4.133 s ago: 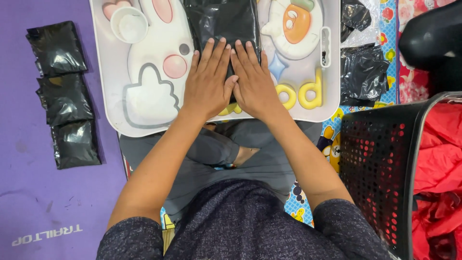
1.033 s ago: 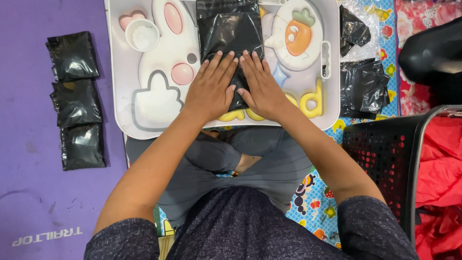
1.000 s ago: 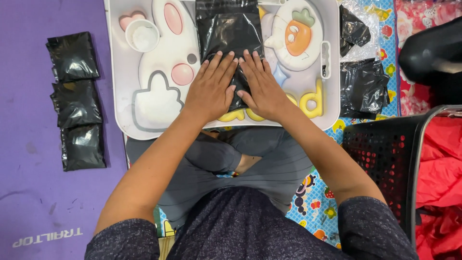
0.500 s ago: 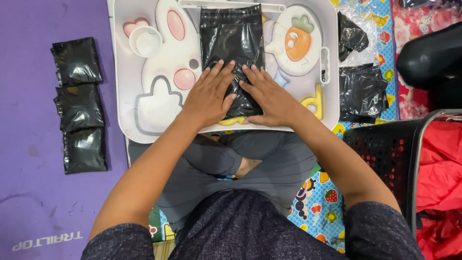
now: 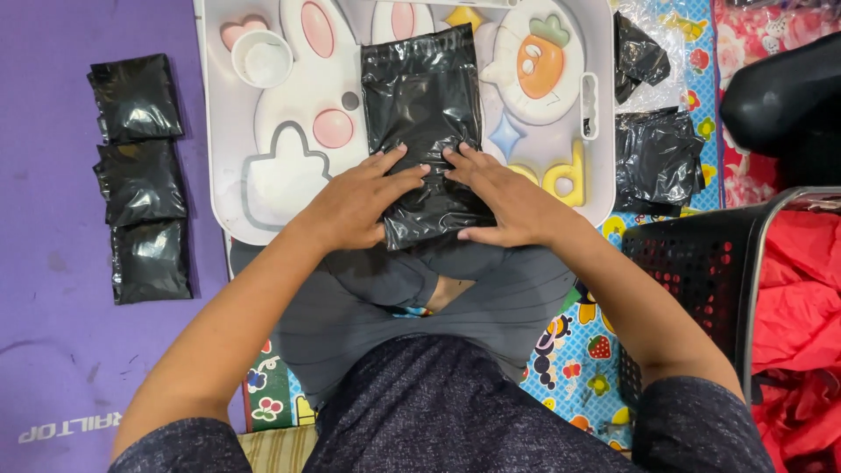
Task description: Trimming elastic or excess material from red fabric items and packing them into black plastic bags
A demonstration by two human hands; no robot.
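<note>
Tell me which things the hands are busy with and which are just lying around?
Busy with:
left hand and right hand, flat on the black bag
white tray under it

Lying around:
three folded black packets on the purple mat
loose black bags
black basket

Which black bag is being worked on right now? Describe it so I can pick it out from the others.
Find the white cartoon lap tray at top centre. The black plastic bag lies along its middle, between the rabbit picture and the carrot picture. Unlike the three folded bags on the purple mat and the crumpled ones to the right, it has the left hand and right hand flat on its near end.
</note>
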